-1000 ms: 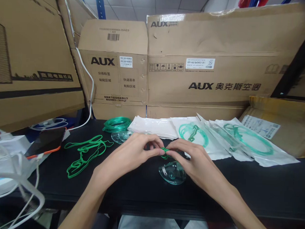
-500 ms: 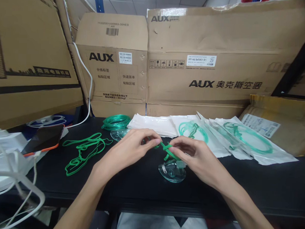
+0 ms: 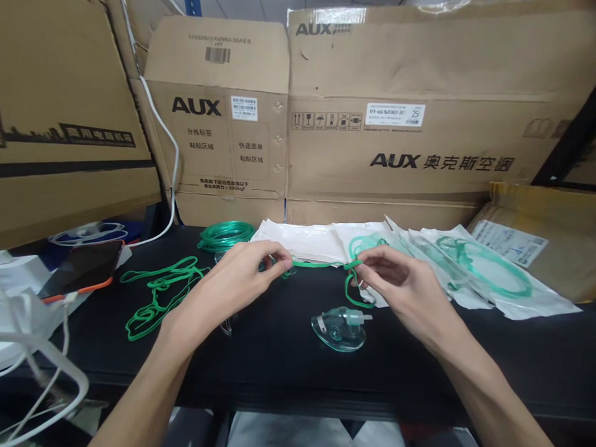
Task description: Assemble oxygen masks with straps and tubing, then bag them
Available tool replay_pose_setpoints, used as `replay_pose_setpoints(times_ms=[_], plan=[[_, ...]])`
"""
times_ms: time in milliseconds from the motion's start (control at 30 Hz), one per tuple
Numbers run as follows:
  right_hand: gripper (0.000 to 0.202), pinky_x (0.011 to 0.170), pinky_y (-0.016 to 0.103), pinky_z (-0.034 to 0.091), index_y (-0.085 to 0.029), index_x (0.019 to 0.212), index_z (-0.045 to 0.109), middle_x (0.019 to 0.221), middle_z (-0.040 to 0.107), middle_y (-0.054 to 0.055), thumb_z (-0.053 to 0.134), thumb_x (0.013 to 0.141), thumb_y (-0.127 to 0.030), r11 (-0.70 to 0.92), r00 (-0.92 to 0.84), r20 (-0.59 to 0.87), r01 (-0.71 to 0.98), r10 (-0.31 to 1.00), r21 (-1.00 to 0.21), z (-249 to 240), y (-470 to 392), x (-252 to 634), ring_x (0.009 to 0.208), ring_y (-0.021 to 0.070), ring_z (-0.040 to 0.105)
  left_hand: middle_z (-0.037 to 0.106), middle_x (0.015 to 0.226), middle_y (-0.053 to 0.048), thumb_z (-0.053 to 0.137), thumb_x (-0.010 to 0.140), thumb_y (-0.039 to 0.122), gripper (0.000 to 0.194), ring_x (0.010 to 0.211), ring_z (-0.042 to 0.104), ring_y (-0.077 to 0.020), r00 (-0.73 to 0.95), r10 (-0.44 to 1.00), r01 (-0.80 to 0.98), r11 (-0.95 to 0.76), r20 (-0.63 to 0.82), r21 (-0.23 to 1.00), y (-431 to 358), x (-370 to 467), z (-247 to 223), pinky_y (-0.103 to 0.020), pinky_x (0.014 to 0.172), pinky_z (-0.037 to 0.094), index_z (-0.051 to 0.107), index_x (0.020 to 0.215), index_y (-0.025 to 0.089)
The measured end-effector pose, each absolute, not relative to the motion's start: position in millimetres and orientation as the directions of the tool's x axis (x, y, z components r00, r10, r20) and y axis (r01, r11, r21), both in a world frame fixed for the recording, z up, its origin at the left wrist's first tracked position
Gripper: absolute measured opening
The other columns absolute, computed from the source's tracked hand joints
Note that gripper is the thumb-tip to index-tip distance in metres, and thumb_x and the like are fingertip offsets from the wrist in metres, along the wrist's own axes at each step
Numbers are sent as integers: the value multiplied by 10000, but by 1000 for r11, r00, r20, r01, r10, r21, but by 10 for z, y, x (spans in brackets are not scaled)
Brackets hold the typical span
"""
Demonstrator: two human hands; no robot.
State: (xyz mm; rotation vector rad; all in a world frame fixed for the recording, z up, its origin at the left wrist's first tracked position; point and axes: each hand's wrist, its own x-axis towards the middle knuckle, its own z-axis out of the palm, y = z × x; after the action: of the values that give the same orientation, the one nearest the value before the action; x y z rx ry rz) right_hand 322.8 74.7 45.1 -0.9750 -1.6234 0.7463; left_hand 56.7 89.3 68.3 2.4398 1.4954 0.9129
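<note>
From the wearer's own head, 1 camera looks forward and down over a black table (image 3: 283,379), with the wearer's pale clothing (image 3: 281,437) showing just below its near edge. The 2 forearms (image 3: 156,362) enter from the bottom left and bottom right, bringing the left hand (image 3: 242,267) and right hand (image 3: 406,276) near mid-frame, close to the lens (the view is wide enough to catch a strip of ceiling (image 3: 276,4) along the top). Beyond the hands, the camera faces large cardboard boxes (image 3: 428,140) almost square-on, while another carton (image 3: 54,65) slants in at left. White cables (image 3: 80,385) loom close in the lower left corner, cropped by the frame.
</note>
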Motion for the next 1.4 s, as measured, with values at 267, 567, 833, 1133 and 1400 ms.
replay_pose_setpoints(times_ms=[267,567,833,1133,1400], plan=[[101,709,278,538,-216,898,702,808,701,1,736,878,-309,478,-187,446,191,875,-858,395,706,3075,761,171,678,701,1117,65,661,971,472,206,1001,641,-144,460,709,589,-694,534,414,745,902,666,-239,883,434,736,1061,302],[121,743,286,523,-221,932,761,860,736,11,759,875,-329,502,-181,470,239,864,-831,395,705,3072,803,175,673,752,934,90,628,1006,387,173,855,652,-123,448,734,557,-676,511,482,744,900,678,-233,772,428,753,963,276],[196,732,272,505,-254,988,807,944,763,18,798,856,-400,317,-250,273,161,929,-935,487,682,3210,819,164,661,761,920,101,655,984,343,116,839,668,-116,438,756,554,-653,486,516,776,876,680,-215,746,419,760,976,294],[206,680,292,523,-232,967,696,868,679,-15,781,863,-388,386,-154,367,120,917,-915,463,723,3192,703,151,660,784,914,63,593,1010,434,205,869,706,-158,402,802,505,-597,442,623,805,863,657,-245,797,462,720,1029,275],[130,616,298,519,-228,972,631,821,649,-10,690,936,-338,427,-193,395,166,898,-889,383,747,3102,666,162,662,749,909,14,681,950,425,250,809,699,-157,385,839,312,-511,385,801,863,863,654,-256,794,519,689,1112,234]])
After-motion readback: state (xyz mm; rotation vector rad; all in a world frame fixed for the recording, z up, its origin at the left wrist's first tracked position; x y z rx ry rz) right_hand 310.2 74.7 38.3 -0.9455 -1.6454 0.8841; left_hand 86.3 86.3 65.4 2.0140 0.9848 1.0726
